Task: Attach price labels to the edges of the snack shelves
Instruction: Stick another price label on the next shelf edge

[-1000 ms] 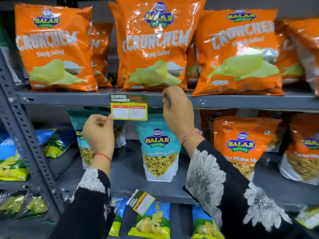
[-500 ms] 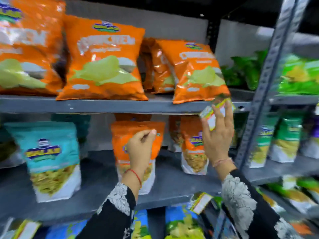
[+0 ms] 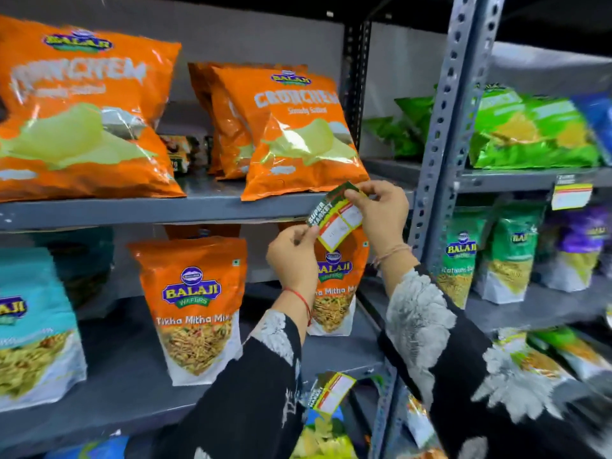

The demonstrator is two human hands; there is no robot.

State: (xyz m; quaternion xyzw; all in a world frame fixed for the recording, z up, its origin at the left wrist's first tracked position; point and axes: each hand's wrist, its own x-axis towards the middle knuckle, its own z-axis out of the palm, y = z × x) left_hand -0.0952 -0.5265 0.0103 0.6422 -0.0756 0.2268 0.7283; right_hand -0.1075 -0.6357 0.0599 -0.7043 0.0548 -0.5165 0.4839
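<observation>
A green, yellow and white price label [image 3: 337, 216] is tilted just in front of the grey edge of the upper shelf [image 3: 165, 212], near its right end. My right hand [image 3: 381, 220] pinches its top right corner. My left hand [image 3: 293, 256] pinches its lower left corner from below. Orange Crunchem chip bags [image 3: 298, 134] stand on that shelf right above the label. Orange Tikha Mitha Mix pouches [image 3: 195, 306] stand on the shelf below, one partly hidden behind my left hand.
A perforated grey upright [image 3: 447, 127] stands just right of my hands. Beyond it, green bags [image 3: 536, 134] sit above an edge bearing another label [image 3: 571, 195]. A further label [image 3: 329, 390] hangs on the lower shelf edge. Teal pouches [image 3: 29, 323] are at left.
The view has swung right along the shelf. My right hand has carried a label to the shelf's right end, and my left hand has come up and taken its lower corner.
</observation>
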